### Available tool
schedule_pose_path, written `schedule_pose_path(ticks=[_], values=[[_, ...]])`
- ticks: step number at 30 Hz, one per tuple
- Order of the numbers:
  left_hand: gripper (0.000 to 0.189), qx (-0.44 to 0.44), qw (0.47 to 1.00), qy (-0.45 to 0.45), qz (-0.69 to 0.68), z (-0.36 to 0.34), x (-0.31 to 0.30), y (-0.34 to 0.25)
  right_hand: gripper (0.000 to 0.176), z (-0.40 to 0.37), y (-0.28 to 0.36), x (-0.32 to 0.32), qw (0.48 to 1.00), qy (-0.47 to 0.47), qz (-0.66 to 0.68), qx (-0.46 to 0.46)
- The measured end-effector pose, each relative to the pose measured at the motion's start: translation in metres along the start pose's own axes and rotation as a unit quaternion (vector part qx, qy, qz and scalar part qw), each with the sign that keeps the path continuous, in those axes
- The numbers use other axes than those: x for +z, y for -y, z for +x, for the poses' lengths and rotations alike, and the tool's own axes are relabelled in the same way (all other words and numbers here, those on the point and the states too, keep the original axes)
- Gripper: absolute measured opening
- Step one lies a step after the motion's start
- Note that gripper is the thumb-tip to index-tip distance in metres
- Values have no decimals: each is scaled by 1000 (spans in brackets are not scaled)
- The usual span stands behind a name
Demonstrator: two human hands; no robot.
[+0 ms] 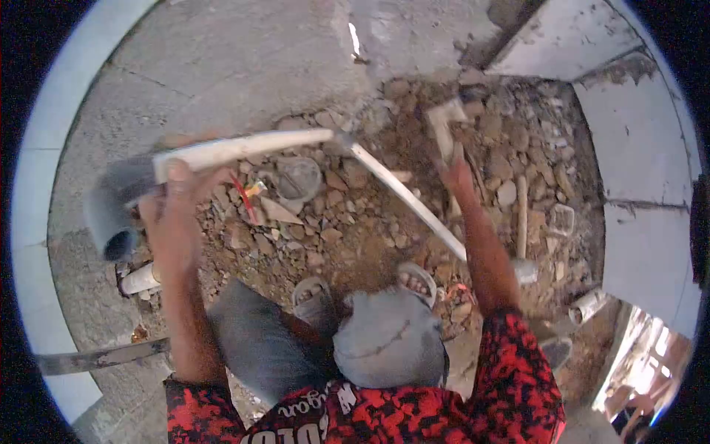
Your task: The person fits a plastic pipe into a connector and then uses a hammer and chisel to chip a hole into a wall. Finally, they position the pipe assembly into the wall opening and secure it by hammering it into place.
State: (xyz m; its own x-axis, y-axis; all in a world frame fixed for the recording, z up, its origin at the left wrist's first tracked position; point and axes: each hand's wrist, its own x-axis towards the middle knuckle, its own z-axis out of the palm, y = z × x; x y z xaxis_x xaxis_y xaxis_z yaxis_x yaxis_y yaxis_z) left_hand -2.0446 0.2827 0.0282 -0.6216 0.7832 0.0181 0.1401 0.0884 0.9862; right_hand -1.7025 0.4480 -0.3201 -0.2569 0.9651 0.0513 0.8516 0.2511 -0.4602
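Note:
My left hand [176, 214] is closed around the near end of a white plastic pipe [251, 144], its thumb on top. A large grey pipe elbow [111, 200] sits at that same end, its round mouth facing down. At the far end a small grey joint [344, 140] meets a thinner white pipe [407, 194], which slants down behind my right forearm. Over the rubble, my right hand [456, 172] grips a pale L-shaped piece [444, 122]; motion blur hides its exact kind.
Broken stones and soil [333, 222] cover the ground around my sandalled feet. A clear plastic cup [298, 179] and a red stick [242, 198] lie there. White pipe pieces [140, 280] stick out at left. Tiled walls [643, 148] stand at right.

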Motion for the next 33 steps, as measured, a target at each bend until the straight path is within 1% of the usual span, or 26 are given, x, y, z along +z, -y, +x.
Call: schedule_pose_path(ticks=[1, 2, 3, 5, 6, 7, 8, 9, 10, 12, 14, 15, 17, 18, 19, 21, 23, 24, 26, 27, 29, 30, 31, 33], values=[[37, 1, 999, -17, 45, -2, -1, -2, 65, 6, 18, -34, 996, 54, 23, 67], [35, 51, 998, 14, -25, -2, 2, 0, 66, 18, 32, -59, 986, 99, 50, 125], [35, 53, 998, 10, -29, -1, 2, 1, 66, 20, 37, -68, 987, 97, 47, 121], [34, 63, 998, 3, -13, 4, -2, 2, 46, 15, 49, -69, 993, 69, -33, 87], [34, 16, 1000, 0, -2, 7, -9, 7, 46, 12, 46, -61, 993, 78, -29, 79], [34, 13, 1000, -10, 3, 8, -9, 9, 53, 10, 35, -50, 994, 96, -33, 39], [34, 13, 1000, -2, -13, 9, -5, 10, 60, 8, 34, -43, 993, 112, -37, -1], [33, 17, 999, 10, -31, 11, -3, 11, 60, 8, 34, -33, 993, 114, -34, -6], [34, 3, 1000, 13, -4, 14, -4, 12, 56, 9, 40, -27, 995, 99, -30, -2], [36, 11, 1000, 13, -13, 18, -1, 15, 53, 15, 47, -18, 996, 84, -25, 3], [37, 14, 1000, 16, -20, 20, 1, 20, 51, 23, 58, -15, 989, 74, 123, -18], [39, 8, 999, 18, -28, 21, 0, 21, 51, 24, 64, -12, 989, 76, 125, -17], [41, 6, 999, 22, -36, 23, 1, 23, 49, 31, 80, -15, 993, 84, 66, -46], [42, -1, 999, 24, -37, 24, 2, 25, 49, 37, 72, -3, 993, 80, 67, -47], [42, -9, 999, 25, -37, 26, 3, 26, 47, 43, 59, 20, 992, 72, 25, -95], [43, -11, 999, 27, -33, 27, 3, 27, 46, 50, 62, 28, 987, 65, -16, -146], [43, -18, 999, 30, -28, 27, 3, 27, 39, 54, 89, 9, 986, 139, -54, -73], [43, -12, 999, 27, -24, 26, 3, 25, 39, 56, 92, 19, 986, 141, -54, -71], [43, -5, 999, 26, -21, 24, 5, 24, 35, 63, 93, 49, 999, 29, 28, -18], [42, -3, 1000, 20, -9, 24, 5, 23, 35, 55, 93, 64, 999, 29, 27, -15], [42, 11, 1000, 14, 0, 27, 5, 23, 38, 47, 99, 79, 979, 186, -5, -83], [41, 0, 1000, 10, -7, 26, 3, 27, 38, 41, 98, 79, 980, 185, -2, -79], [41, -6, 1000, 8, -18, 28, 2, 29, 39, 42, 102, 67, 956, 282, 58, -59], [42, -14, 1000, 23, 0, 26, 0, 26, 39, 47, 111, 32, 923, 367, 114, -37]])
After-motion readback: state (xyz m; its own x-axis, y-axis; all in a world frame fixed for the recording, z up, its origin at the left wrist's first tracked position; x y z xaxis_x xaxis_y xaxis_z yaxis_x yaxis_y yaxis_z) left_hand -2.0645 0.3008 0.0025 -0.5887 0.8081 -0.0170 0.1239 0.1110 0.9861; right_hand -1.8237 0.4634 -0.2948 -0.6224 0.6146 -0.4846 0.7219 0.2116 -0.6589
